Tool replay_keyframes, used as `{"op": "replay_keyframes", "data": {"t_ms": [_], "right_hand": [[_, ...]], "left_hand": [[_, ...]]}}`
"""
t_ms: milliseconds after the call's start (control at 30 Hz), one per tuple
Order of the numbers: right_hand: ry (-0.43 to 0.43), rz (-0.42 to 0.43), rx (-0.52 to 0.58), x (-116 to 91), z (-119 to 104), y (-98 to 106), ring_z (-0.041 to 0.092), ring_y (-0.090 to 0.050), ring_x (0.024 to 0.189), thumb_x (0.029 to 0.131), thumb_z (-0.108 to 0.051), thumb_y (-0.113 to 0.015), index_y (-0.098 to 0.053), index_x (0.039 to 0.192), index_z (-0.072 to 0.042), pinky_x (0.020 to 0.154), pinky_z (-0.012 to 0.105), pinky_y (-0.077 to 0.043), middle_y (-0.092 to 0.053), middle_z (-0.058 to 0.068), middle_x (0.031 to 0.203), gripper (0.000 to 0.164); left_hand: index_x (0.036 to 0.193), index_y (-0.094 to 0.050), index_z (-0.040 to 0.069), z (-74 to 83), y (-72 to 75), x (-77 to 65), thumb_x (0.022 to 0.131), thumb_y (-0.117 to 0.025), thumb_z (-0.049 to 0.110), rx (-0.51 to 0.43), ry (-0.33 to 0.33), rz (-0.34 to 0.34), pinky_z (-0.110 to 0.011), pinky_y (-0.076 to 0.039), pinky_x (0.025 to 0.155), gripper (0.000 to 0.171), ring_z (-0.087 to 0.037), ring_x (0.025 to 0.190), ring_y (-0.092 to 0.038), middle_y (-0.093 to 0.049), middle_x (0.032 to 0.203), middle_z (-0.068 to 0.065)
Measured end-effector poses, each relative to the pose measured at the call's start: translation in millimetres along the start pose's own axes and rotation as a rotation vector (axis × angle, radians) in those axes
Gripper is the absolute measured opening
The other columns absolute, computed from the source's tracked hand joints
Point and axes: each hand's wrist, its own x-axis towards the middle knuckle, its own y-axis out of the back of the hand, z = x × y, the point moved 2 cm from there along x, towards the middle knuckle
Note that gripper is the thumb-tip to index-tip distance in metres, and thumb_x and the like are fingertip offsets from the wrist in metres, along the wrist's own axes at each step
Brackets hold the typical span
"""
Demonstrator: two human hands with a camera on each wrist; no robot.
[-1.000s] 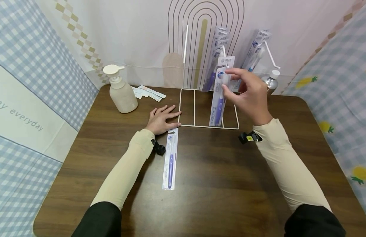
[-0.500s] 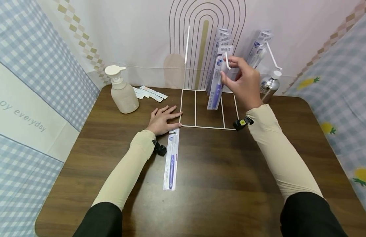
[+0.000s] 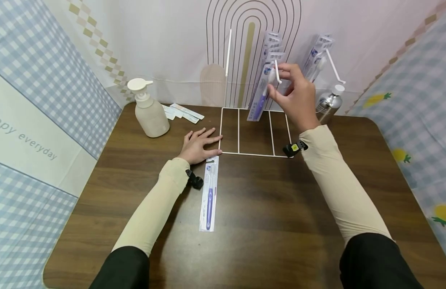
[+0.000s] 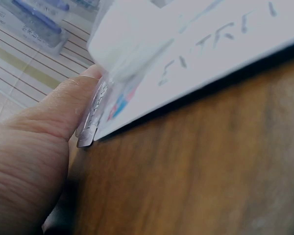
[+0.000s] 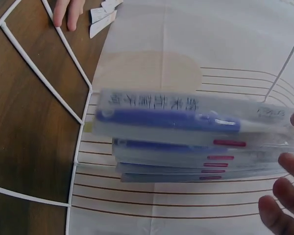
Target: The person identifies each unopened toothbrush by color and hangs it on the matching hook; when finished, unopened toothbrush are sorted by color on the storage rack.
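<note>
My right hand pinches the edge of a packaged toothbrush that hangs frontmost on the middle hook of a white wire rack. In the right wrist view this purple-handled toothbrush hangs before several stacked ones, thumb and fingertips at its upper end. My left hand rests spread on the table, fingertips at the rack's left base wire. Below it lies another packaged toothbrush, flat on the table. Up close in the left wrist view, its blister pack lies beside my thumb.
Several more packaged toothbrushes hang on the right hook. A silver bottle stands behind my right hand. At the left are a pump bottle and a few flat white packets. Patterned cloth backs the table.
My right hand has carried the packaged toothbrush back and up onto the middle hook. Its lower end has swung back toward the others. My left hand has stayed in place.
</note>
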Motion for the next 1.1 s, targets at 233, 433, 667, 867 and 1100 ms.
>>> {"op": "replay_keyframes", "data": {"t_ms": [233, 433, 667, 867, 1100], "right_hand": [[-0.021, -0.005, 0.047, -44, -6, -15, 0.026, -0.06, 0.079, 0.088, -0.012, -0.086, -0.069, 0.117, 0.002, 0.067, 0.027, -0.046, -0.072, 0.016, 0.107, 0.037], [-0.028, -0.442, 0.061, -108, -30, -63, 0.028, -0.067, 0.086, 0.088, -0.023, -0.089, -0.077, 0.111, -0.008, 0.078, 0.039, -0.053, -0.072, 0.01, 0.098, 0.031], [-0.123, -0.819, 0.014, -157, -47, -108, 0.014, -0.061, 0.074, 0.089, -0.041, -0.086, -0.076, 0.127, -0.011, 0.07, 0.034, -0.051, -0.068, -0.002, 0.086, 0.049], [-0.147, -0.804, -0.057, -171, -57, -128, 0.009, -0.054, 0.065, 0.087, -0.051, -0.086, -0.078, 0.127, -0.016, 0.057, 0.031, -0.044, -0.06, -0.007, 0.074, 0.053], [-0.196, -0.744, -0.04, -176, -56, -133, 0.009, -0.055, 0.069, 0.085, -0.046, -0.089, -0.083, 0.118, -0.02, 0.06, 0.031, -0.044, -0.064, -0.008, 0.08, 0.043]], "left_hand": [[0.155, -0.054, 0.039, -0.7, 1.7, -0.8, 0.097, -0.068, 0.062, -0.001, 0.004, -0.002, -0.057, -0.001, 0.124, 0.064, -0.025, 0.16, -0.018, -0.031, 0.172, 0.007], [0.156, -0.054, 0.04, -2.2, 0.3, 1.0, 0.098, -0.066, 0.063, 0.017, 0.008, -0.003, -0.057, -0.001, 0.124, 0.064, -0.025, 0.16, -0.018, -0.03, 0.172, 0.007], [0.156, -0.053, 0.039, -1.1, -0.5, 0.1, 0.098, -0.068, 0.061, 0.012, 0.008, -0.007, -0.058, -0.001, 0.124, 0.064, -0.026, 0.16, -0.018, -0.029, 0.172, 0.006], [0.156, -0.053, 0.039, -1.0, 0.6, 0.0, 0.098, -0.068, 0.06, 0.022, -0.002, 0.002, -0.058, -0.001, 0.125, 0.064, -0.026, 0.16, -0.018, -0.029, 0.172, 0.006], [0.157, -0.053, 0.038, -0.9, 0.5, 0.4, 0.099, -0.068, 0.059, 0.018, -0.004, -0.003, -0.058, -0.001, 0.125, 0.064, -0.027, 0.16, -0.018, -0.03, 0.173, 0.004]]}}
